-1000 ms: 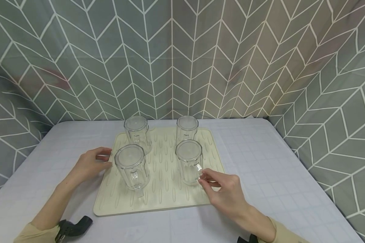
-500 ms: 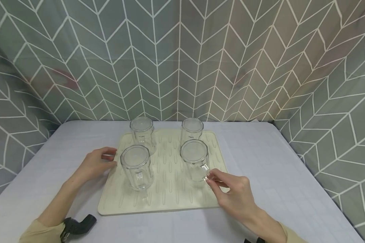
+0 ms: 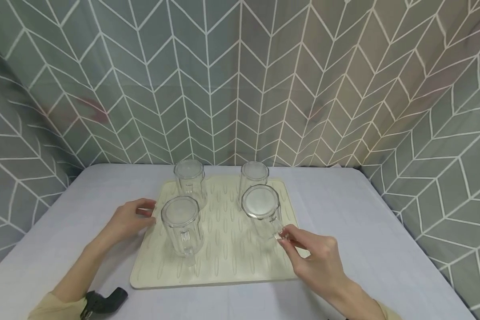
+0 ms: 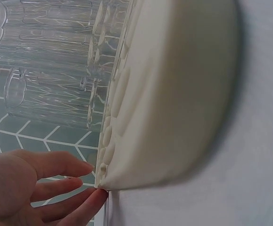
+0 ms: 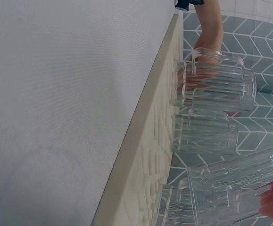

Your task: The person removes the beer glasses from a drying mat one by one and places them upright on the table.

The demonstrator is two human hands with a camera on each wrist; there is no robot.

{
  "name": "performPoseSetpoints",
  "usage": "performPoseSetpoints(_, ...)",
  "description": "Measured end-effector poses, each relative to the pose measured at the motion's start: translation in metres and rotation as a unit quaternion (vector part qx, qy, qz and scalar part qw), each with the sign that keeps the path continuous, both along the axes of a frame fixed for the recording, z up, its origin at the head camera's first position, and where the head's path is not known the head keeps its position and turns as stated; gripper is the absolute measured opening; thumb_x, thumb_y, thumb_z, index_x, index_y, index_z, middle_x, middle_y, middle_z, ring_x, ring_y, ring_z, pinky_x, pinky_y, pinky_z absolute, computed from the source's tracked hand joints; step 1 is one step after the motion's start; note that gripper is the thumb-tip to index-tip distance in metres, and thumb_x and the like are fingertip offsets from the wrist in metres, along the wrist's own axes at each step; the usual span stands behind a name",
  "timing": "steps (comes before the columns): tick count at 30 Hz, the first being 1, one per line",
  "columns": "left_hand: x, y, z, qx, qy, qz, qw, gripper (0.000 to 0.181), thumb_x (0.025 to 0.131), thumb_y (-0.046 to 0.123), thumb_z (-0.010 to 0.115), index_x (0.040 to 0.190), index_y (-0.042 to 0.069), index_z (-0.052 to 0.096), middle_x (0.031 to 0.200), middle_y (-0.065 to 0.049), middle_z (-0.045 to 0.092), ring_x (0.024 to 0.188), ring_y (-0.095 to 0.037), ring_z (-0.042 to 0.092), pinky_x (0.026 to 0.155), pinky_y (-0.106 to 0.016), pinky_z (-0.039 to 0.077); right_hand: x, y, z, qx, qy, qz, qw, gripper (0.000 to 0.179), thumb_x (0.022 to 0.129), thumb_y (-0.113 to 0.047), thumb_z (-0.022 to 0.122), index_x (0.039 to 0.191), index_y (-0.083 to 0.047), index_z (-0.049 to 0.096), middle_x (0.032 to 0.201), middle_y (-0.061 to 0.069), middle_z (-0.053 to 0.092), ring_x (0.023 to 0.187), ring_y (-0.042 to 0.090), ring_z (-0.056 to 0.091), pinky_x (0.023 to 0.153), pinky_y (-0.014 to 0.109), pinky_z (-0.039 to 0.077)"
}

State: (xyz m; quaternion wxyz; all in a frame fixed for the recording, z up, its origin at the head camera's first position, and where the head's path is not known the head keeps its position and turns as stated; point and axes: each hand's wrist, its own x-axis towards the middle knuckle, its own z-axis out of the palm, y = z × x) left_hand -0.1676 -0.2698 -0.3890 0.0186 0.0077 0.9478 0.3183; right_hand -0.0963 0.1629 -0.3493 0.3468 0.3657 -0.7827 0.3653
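My right hand (image 3: 314, 255) pinches the handle of the front right clear glass mug (image 3: 260, 202) between thumb and fingers. That mug is upside down, its flat base facing up. In the right wrist view, the held mug (image 5: 230, 188) leans and its rim is off the cream ribbed drying mat (image 5: 150, 160). At the mat's left edge, my left hand (image 3: 128, 222) has loosely bent fingers; a fingertip of the left hand (image 4: 56, 193) touches the mat's edge in the left wrist view. An upturned mug (image 3: 182, 224) stands front left.
Two more upturned glass mugs stand at the back of the mat, one left (image 3: 190, 180) and one right (image 3: 254, 175). A white cloth (image 3: 328, 204) covers the table. Patterned grey curtains (image 3: 224, 89) hang behind and at the sides.
The front right mug has risen slightly off the mat and tilted in my right hand, shifting a little right. My left hand stays at the mat's edge. The whole head view has shifted slightly.
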Motion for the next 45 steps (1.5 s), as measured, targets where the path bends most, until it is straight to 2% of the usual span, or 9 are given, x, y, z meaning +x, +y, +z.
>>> performPoseSetpoints(5, 0.005, 0.001, -0.007, 0.003, -0.009, -0.002, 0.9999, 0.054, 0.086, 0.015, 0.071, 0.133, -0.006, 0.055, 0.124, -0.029, 0.063, 0.111, -0.045, 0.062, 0.081, -0.051, 0.059, 0.005, 0.002, -0.004, 0.006, 0.024, -0.013, 0.9996, 0.026, 0.101, -0.025, 0.058, 0.089, -0.006, 0.072, 0.076, -0.001, 0.074, 0.064, 0.01, 0.072, 0.064, 0.016, 0.059)
performPoseSetpoints(14, 0.007, 0.009, -0.011, 0.003, -0.003, -0.003, 1.0, 0.054, 0.085, 0.014, 0.072, 0.132, -0.006, 0.055, 0.124, -0.029, 0.062, 0.11, -0.044, 0.063, 0.081, -0.05, 0.059, 0.01, 0.005, -0.005, 0.018, 0.055, -0.038, 0.9976, 0.028, 0.102, -0.027, 0.056, 0.089, -0.009, 0.071, 0.075, -0.005, 0.072, 0.062, 0.007, 0.07, 0.061, 0.016, 0.058)
performPoseSetpoints(26, 0.008, 0.009, -0.007, -0.004, 0.015, 0.002, 0.9999, 0.053, 0.086, 0.013, 0.071, 0.132, -0.007, 0.055, 0.126, -0.031, 0.061, 0.11, -0.046, 0.063, 0.08, -0.051, 0.06, 0.007, 0.005, -0.002, 0.019, 0.084, -0.037, 0.9956, 0.027, 0.102, -0.027, 0.058, 0.09, -0.007, 0.071, 0.075, -0.004, 0.073, 0.065, 0.009, 0.071, 0.065, 0.016, 0.059)
performPoseSetpoints(29, 0.009, 0.008, -0.003, -0.002, 0.037, 0.008, 0.9993, 0.049, 0.089, 0.012, 0.068, 0.132, -0.006, 0.055, 0.126, -0.03, 0.062, 0.11, -0.045, 0.064, 0.079, -0.049, 0.06, 0.005, 0.005, -0.001, 0.021, 0.097, -0.034, 0.9945, 0.027, 0.102, -0.026, 0.058, 0.09, -0.006, 0.071, 0.076, -0.003, 0.073, 0.065, 0.009, 0.071, 0.063, 0.017, 0.058)
performPoseSetpoints(35, 0.012, 0.01, 0.013, 0.019, 0.131, 0.014, 0.9912, 0.041, 0.095, 0.01, 0.061, 0.133, -0.004, 0.056, 0.125, -0.026, 0.065, 0.111, -0.042, 0.065, 0.087, -0.051, 0.058, 0.002, 0.002, 0.002, 0.023, 0.114, -0.022, 0.9929, 0.026, 0.102, -0.024, 0.057, 0.09, -0.006, 0.07, 0.076, -0.003, 0.072, 0.064, 0.008, 0.07, 0.06, 0.018, 0.057)
performPoseSetpoints(37, 0.013, 0.012, 0.021, 0.033, 0.157, 0.015, 0.9869, 0.039, 0.096, 0.01, 0.061, 0.132, -0.003, 0.057, 0.124, -0.024, 0.066, 0.112, -0.04, 0.066, 0.09, -0.043, 0.058, 0.001, 0.001, 0.003, 0.024, 0.116, -0.019, 0.9928, 0.025, 0.102, -0.024, 0.057, 0.09, -0.006, 0.07, 0.076, -0.003, 0.072, 0.064, 0.008, 0.069, 0.059, 0.018, 0.057)
performPoseSetpoints(39, 0.016, 0.014, 0.03, 0.051, 0.179, 0.016, 0.9823, 0.038, 0.097, 0.01, 0.061, 0.132, -0.003, 0.058, 0.124, -0.023, 0.067, 0.112, -0.037, 0.065, 0.09, -0.025, 0.058, -0.001, -0.001, 0.005, 0.022, 0.118, -0.014, 0.9927, 0.025, 0.102, -0.023, 0.057, 0.09, -0.005, 0.07, 0.076, -0.002, 0.072, 0.064, 0.008, 0.069, 0.058, 0.018, 0.057)
performPoseSetpoints(42, 0.02, 0.021, 0.039, 0.076, 0.202, 0.02, 0.9763, 0.036, 0.097, 0.012, 0.062, 0.131, -0.001, 0.059, 0.123, -0.021, 0.068, 0.113, -0.034, 0.064, 0.086, -0.003, 0.048, -0.001, -0.001, 0.005, 0.024, 0.112, -0.014, 0.9934, 0.025, 0.102, -0.022, 0.057, 0.09, -0.004, 0.07, 0.076, -0.002, 0.072, 0.063, 0.009, 0.069, 0.058, 0.018, 0.057)
performPoseSetpoints(45, 0.024, 0.029, 0.048, 0.089, 0.217, 0.023, 0.9719, 0.035, 0.098, 0.014, 0.062, 0.131, 0.0, 0.06, 0.125, -0.019, 0.067, 0.115, -0.033, 0.062, 0.087, 0.0, 0.045, 0.0, 0.0, 0.005, 0.026, 0.108, -0.017, 0.9937, 0.026, 0.103, -0.022, 0.057, 0.091, -0.004, 0.069, 0.076, -0.001, 0.072, 0.063, 0.009, 0.07, 0.058, 0.019, 0.057)
